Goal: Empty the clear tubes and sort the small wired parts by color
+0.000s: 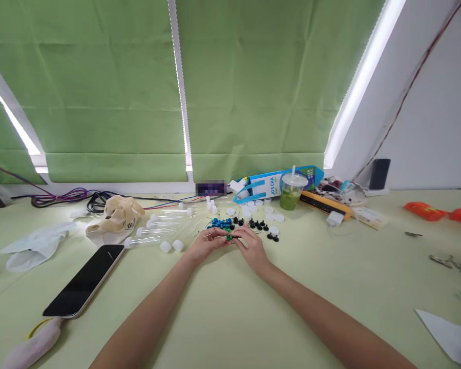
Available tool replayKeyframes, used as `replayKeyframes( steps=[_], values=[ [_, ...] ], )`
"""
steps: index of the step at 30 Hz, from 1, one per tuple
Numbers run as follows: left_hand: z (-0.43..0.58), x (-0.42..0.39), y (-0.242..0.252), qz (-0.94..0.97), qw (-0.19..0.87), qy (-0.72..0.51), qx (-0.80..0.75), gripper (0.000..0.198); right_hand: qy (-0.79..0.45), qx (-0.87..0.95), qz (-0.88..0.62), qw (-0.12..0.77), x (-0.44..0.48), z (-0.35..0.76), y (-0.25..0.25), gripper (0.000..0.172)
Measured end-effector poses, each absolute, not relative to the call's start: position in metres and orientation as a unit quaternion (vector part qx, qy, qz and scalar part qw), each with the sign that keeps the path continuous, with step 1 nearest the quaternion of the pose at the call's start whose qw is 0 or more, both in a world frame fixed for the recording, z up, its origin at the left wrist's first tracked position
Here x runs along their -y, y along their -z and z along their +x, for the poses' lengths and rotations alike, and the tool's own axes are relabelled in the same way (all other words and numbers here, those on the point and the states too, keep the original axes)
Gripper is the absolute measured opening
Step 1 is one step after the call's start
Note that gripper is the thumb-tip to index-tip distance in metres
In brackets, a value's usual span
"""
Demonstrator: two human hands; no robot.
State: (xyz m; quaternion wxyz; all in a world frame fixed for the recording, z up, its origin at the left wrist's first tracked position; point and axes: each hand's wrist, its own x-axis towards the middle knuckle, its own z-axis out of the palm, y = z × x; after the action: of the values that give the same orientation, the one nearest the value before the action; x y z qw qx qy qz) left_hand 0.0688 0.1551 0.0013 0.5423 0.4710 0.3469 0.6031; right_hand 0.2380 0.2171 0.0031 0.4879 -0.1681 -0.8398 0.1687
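Observation:
My left hand [204, 245] rests on the pale green table with its thumb and fingers closed around small shiny green pieces [228, 236]. From the other side, the fingertips of my right hand [252, 247] pinch at the same green pieces; their exact kind is too small to make out. Just beyond my fingers lies a cluster of small blue metallic pieces [219, 223]. Several black knob-like pieces with thin stems [259, 225] are scattered behind and right of my right hand. Clear tubes with white caps [157, 230] lie to the left of my left hand.
Loose white caps [249, 209] lie farther back. A lidded cup of green drink [290, 197] stands before a blue-and-white bag [267, 185]. On the left are a phone [85, 281], a beige cloth pouch [115, 220] and cables [72, 197]. An orange-and-black bar [326, 204] lies right.

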Motion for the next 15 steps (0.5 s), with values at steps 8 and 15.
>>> replayKeyframes(
  steps=[8,15],
  values=[
    [0.0696,-0.1581,0.0007,0.471,0.535,-0.592,-0.375,0.024,-0.192,0.845,-0.172,0.468,-0.2158,0.2425,-0.0036,0.012],
    [0.0684,-0.1573,0.0029,0.470,0.515,-0.596,-0.399,0.025,-0.230,0.837,-0.174,0.465,-0.2145,0.2419,-0.0020,0.013]
  ],
)
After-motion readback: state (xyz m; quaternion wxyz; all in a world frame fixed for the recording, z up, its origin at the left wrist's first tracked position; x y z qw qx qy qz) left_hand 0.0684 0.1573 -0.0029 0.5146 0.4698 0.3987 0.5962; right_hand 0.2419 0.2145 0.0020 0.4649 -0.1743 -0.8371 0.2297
